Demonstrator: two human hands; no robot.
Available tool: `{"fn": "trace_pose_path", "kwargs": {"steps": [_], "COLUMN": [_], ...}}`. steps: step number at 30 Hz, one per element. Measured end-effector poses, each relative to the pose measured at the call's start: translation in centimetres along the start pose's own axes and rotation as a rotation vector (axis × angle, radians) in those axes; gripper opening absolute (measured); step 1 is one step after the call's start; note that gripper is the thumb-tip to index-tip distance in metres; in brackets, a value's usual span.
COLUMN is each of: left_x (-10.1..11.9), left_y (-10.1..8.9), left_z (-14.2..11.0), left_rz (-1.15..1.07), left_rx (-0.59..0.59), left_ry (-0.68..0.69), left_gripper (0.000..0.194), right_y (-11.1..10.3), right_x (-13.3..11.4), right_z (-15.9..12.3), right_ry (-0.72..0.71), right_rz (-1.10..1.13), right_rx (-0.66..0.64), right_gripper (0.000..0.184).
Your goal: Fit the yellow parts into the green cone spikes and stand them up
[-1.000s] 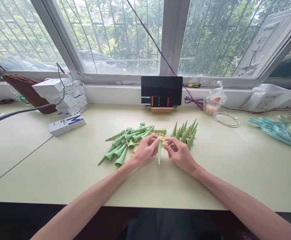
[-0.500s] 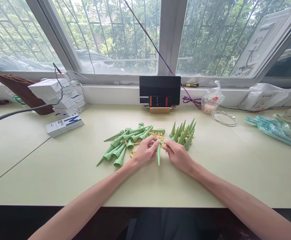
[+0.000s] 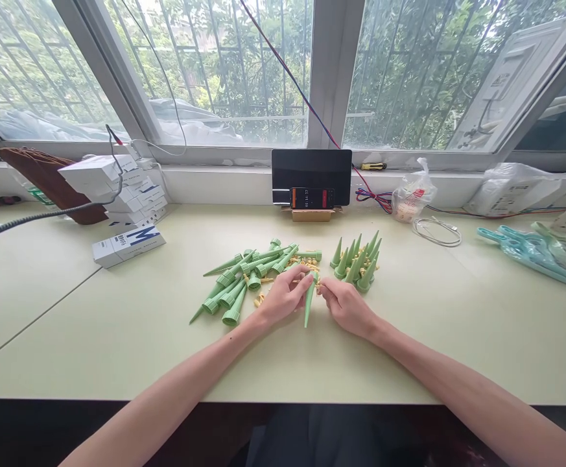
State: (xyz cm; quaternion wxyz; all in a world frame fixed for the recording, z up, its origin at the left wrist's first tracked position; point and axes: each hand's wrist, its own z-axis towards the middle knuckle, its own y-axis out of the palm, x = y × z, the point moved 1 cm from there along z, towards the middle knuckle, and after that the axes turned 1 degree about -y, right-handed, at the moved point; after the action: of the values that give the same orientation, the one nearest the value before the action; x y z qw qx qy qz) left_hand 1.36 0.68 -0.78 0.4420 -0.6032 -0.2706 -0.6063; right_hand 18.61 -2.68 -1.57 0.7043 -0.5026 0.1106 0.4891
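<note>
The left hand grips a slim, pale green plastic cone with a ribbed collar between thumb and fingers, just above the pale yellow-green bench. The cone's long axis runs nearly along the line from the person to the window — its pointed tip is toward the person and leans slightly to their left, its wider collar lies on the far side, partly covered by the left fingers. The right hand is just beside the collar, its fingers pinched together close to it; whether they grasp a small yellow piece, I cannot tell. To the left lies a loose pile of matching green plastic spikes, most of them on their sides and pointing in mixed directions, several with open collars toward the person. Small yellow plastic fittings lie among and beside them. Beyond the right hand, a cluster of upright green cones stands close together, tips upward, with yellow bits between — all on their collars. A black phone showing a timer leans behind, well apart.
</note>
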Motion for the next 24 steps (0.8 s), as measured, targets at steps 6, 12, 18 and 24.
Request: {"fn": "trace_pose_path", "kwargs": {"steps": [6,12,18,24], "left_x": [-0.09,-0.05,0.44,0.8], "left_y": [0.0,0.14,0.35,0.09], "left_z": [-0.14,-0.1,0.02,0.12], "left_rz": [0.023,0.067,0.04,-0.054], "left_rx": [-0.014,0.024,0.059,0.089], "left_ry": [0.006,0.008,0.0,-0.012], "left_gripper": [0.031,0.032,0.032,0.032], "right_y": [-0.11,-0.13,-0.3,-0.36], "right_x": [0.17,0.22,-0.18,-0.02], "right_z": [0.0,-0.02,0.0,0.08], "right_ry": [0.085,0.146,0.222,0.216], "right_rz": [0.073,0.136,0.235,0.231], "right_rx": [-0.052,-0.041,0.038,0.071], "right_gripper": [0.036,0.04,0.036,0.026]}}
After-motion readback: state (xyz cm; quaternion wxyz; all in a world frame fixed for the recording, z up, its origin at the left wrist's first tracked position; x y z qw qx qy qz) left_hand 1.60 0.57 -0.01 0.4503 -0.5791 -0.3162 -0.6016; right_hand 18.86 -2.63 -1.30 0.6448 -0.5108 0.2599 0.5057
